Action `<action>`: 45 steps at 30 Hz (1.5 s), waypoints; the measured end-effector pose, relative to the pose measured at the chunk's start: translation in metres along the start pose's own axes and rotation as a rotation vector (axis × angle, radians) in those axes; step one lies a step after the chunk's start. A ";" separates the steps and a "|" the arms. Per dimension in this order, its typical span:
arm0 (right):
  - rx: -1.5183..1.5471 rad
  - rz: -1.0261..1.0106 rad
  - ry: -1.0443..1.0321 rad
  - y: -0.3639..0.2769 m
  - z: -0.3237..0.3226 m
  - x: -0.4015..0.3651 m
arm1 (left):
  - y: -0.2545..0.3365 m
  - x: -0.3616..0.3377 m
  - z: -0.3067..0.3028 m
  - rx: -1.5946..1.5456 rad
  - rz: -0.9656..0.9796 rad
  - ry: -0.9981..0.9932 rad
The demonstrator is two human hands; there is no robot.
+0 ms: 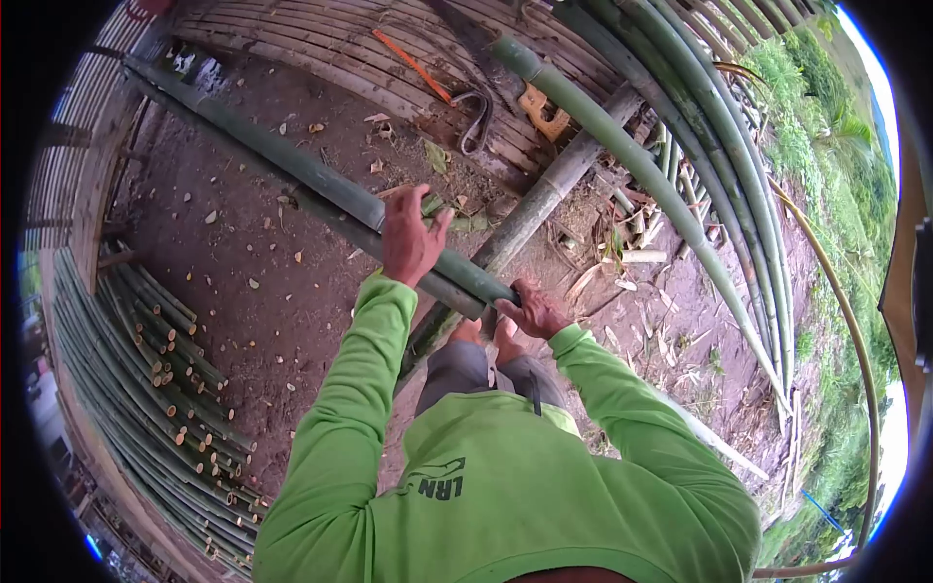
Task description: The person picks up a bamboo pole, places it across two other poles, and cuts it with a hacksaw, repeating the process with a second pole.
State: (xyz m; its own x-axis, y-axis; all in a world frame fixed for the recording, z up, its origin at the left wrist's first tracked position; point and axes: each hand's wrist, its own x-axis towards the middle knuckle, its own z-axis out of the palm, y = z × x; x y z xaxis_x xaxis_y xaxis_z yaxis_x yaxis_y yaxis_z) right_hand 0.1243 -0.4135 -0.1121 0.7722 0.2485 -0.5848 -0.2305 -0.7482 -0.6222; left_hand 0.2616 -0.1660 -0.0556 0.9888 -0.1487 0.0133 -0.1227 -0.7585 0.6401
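Two green bamboo poles lie side by side, running from the upper left to just before my feet. At the near end of the upper bamboo pole (292, 167), my right hand (533, 309) is closed round the tip. My left hand (412, 238) is over the same pole farther along, its fingers apart and raised. The lower bamboo pole (447, 291) ends beside the right hand. Both rest across a thicker weathered bamboo pole (544, 199) set crosswise.
Beyond lie a saw with a yellow handle (542, 113) and an orange strip (413, 66) beside a dark curved loop. Long bamboo poles (724, 146) lean at right. A stack of cut bamboo (146, 389) fills the left. Offcuts (641, 257) litter the dirt ground.
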 end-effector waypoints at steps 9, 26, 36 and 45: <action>0.023 0.010 0.095 0.004 0.008 -0.004 | -0.018 0.153 0.135 0.290 -0.044 -0.170; -0.050 0.050 0.029 -0.007 0.000 -0.005 | -0.031 0.052 -0.005 0.131 -0.017 -0.196; 0.034 -0.019 -0.004 0.004 0.012 0.000 | 0.055 -0.257 -0.087 -0.311 -0.386 0.131; -0.057 0.108 -0.025 -0.041 0.025 -0.037 | 0.056 -0.345 -0.103 -0.115 -0.240 -0.072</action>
State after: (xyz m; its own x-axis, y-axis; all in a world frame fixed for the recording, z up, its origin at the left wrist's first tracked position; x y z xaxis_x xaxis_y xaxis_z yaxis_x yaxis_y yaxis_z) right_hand 0.0900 -0.3764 -0.0781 0.7294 0.1791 -0.6602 -0.2772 -0.8049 -0.5247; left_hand -0.0775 -0.0917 0.0550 0.9794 -0.0213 -0.2007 0.1286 -0.7009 0.7015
